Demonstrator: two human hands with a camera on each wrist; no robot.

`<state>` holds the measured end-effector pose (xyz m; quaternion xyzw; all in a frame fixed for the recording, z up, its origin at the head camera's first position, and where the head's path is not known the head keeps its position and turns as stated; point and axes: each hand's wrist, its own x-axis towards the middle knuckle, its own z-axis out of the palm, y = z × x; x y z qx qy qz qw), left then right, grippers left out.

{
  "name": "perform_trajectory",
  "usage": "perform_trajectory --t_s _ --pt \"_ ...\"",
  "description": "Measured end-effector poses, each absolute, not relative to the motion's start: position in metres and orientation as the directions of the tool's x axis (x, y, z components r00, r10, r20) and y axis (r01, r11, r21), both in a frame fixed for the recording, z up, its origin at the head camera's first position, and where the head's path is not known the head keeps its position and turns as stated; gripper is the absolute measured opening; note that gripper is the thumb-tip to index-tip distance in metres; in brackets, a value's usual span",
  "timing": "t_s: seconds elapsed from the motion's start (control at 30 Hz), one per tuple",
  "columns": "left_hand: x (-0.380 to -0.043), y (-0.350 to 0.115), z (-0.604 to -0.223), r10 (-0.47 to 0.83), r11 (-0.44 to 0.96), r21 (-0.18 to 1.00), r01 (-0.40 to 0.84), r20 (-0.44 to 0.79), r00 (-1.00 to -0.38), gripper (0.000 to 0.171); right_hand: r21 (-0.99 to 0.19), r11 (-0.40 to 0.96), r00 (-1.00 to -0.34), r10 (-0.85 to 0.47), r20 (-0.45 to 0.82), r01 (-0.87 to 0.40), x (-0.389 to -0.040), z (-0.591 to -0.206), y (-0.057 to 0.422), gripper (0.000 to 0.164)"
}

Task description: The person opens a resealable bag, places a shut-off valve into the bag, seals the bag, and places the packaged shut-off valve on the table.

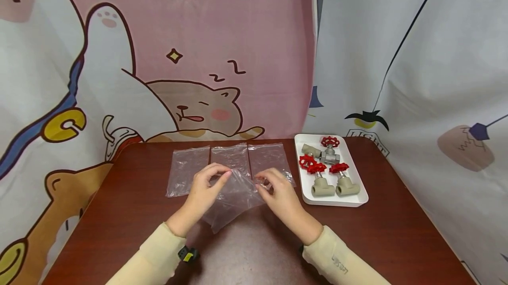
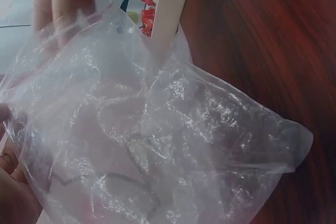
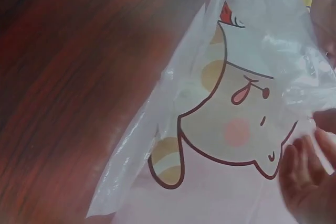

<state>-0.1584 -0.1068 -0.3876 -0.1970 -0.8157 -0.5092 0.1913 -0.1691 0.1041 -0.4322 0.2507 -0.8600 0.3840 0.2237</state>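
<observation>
Head view looks down; 2 close wrist views share the bag (image 1: 235, 196).

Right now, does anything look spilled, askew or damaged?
Nothing stands out: three ziplock bags lie in a row, red-handled valves sit inside the white tray, and the left hand and right hand hold a fourth bag.

Brown wooden table (image 1: 131, 223), I log remotely: far centre, three flat clear plastic bags (image 1: 231, 155) abreast; right of them, white rectangular tray (image 1: 335, 203), red-wheeled valves (image 1: 323, 188) inside; nearer, another clear plastic bag (image 1: 232, 203) between left hand (image 1: 205, 187) and right hand (image 1: 282, 189).
</observation>
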Motion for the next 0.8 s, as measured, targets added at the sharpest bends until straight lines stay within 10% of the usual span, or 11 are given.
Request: perform_trajectory --t_s 0.5,0.8 --pt "-0.169 -0.103 -0.407 0.24 0.317 0.663 0.678 0.636 -0.734 0.008 -0.584 0.355 -0.682 -0.32 0.658 -0.73 -0.165 -0.418 0.086 0.016" --pt "-0.168 -0.106 -0.402 0.216 0.362 0.588 0.723 0.702 -0.679 0.008 -0.494 0.49 -0.696 -0.505 0.511 -0.719 -0.164 -0.409 0.085 0.066"
